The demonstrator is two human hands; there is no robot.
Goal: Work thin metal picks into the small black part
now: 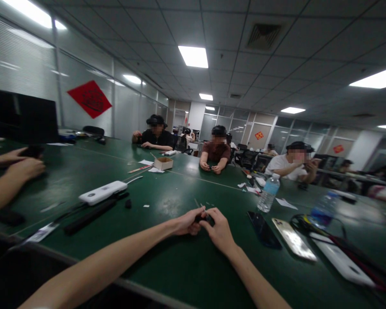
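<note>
My left hand (189,221) and my right hand (220,228) meet just above the green table (167,257). Between them is a small black object (209,220), too blurred and covered by fingers for me to tell its kind. The fingers of both hands are closed around it. Thin pale strips, perhaps wires or sticks, point up from the fingertips. A small white scrap (146,206) lies on the table to the left of my hands, and a dark phone (264,230) lies to their right.
Left are a white power strip (104,192), a black bar (90,216) and another person's hands (25,165). Right stand a water bottle (269,193), a gold phone (294,240) and another white strip (341,259). A cardboard box (163,163) sits farther off; several people sit around.
</note>
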